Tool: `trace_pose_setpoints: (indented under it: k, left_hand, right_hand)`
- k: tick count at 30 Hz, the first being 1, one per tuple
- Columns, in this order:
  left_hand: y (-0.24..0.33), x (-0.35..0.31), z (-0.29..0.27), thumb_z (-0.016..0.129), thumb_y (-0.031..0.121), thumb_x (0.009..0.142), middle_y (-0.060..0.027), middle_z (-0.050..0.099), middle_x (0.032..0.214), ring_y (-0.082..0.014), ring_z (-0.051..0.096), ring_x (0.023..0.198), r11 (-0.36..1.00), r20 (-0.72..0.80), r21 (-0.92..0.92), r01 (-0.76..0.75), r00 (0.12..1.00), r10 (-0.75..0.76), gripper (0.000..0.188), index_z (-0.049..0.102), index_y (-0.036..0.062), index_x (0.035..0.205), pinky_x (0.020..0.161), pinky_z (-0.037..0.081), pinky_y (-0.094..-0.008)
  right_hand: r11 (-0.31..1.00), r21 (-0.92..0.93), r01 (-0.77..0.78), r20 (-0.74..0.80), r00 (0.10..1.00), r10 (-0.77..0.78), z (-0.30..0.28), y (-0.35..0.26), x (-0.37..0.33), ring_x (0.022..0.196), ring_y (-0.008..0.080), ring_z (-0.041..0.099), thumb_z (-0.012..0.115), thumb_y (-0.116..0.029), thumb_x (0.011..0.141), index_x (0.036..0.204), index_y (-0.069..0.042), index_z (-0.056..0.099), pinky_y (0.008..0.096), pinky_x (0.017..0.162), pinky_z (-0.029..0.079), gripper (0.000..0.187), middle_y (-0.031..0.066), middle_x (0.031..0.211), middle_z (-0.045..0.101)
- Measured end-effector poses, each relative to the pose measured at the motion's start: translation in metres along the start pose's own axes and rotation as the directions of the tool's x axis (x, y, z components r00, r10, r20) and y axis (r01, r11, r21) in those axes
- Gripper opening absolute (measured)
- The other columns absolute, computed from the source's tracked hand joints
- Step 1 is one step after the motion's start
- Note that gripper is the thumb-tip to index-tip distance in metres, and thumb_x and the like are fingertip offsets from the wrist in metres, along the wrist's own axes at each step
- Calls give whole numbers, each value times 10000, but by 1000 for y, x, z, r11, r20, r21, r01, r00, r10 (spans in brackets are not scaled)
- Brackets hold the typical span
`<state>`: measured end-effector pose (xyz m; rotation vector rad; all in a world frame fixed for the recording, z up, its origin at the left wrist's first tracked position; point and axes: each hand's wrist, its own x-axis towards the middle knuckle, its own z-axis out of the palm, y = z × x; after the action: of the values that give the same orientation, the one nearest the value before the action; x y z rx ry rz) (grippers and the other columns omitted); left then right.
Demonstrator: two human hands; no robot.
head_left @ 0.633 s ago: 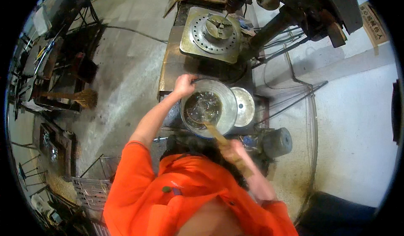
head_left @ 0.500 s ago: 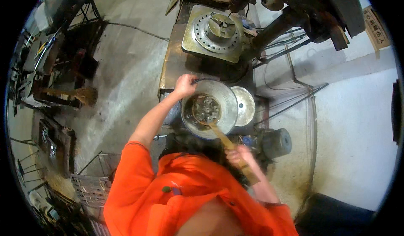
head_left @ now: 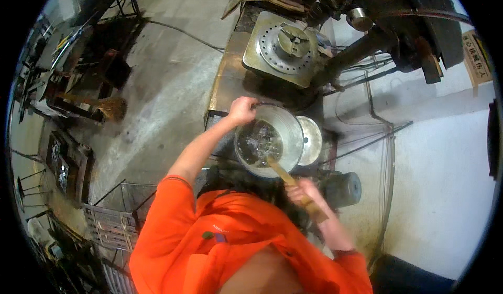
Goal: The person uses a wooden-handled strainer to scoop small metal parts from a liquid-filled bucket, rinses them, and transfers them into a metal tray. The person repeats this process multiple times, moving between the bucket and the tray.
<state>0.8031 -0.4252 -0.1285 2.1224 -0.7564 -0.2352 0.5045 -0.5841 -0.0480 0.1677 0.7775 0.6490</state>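
Note:
A round metal bucket [head_left: 292,143] stands in front of me with dark liquid [head_left: 257,139] in it. My left hand [head_left: 242,110] is closed on the bucket's dark handle at the far left of its rim. My right hand [head_left: 302,191] grips the flat yellowish wooden handle of a strainer [head_left: 283,173], which slants over the near right rim into the bucket. The strainer's round end is down in the murky liquid, with small grey metal pieces faintly showing. A round pale metal lid or disc [head_left: 310,141] lies just right of the bucket.
Beyond the bucket sits a machine table with a round chuck [head_left: 292,42]; a dark machine arm [head_left: 361,37] overhangs it. A grey cylinder [head_left: 343,189] stands at my right by the white wall [head_left: 445,173]. A metal rack [head_left: 110,223] is at my left.
The strainer's round end and the metal pieces, clearly visible before, have sunk into the liquid. My left hand has kept its hold on the bucket. The view has shifted slightly.

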Motion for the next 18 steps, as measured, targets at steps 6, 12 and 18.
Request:
trace_pose_setpoints:
  k: [6, 12, 18]
  left_hand:
    - [4, -1, -2, 614, 149, 643, -170, 601, 743, -339, 580, 719, 1000, -27, -1, -15, 1000, 15, 250, 637, 72, 880, 648, 456, -419]
    - [6, 0, -4, 609, 145, 643, -172, 600, 745, -341, 579, 718, 1000, 23, 1, -2, 1000, 2, 248, 640, 86, 881, 644, 456, -418]
    - [-1, 0, -1, 598, 174, 656, -170, 601, 749, -338, 581, 724, 998, -2, 62, -25, 1000, 25, 247, 642, 97, 886, 653, 459, -421]
  right_hand:
    - [997, -55, -61, -32, 998, 59, 9, 7, 11, 505, 93, 335, 482, -78, 677, 921, 24, 442, 232, 446, 300, 267, 2, 658, 363]
    - [990, 142, -21, 100, 995, 7, 5, 11, 12, 493, 96, 381, 493, -78, 663, 995, 80, 393, 224, 408, 345, 380, 19, 667, 378]
    - [998, 62, 11, -22, 1000, -10, 10, 4, 3, 497, 91, 374, 421, -111, 716, 959, 49, 411, 236, 416, 335, 291, 11, 654, 372]
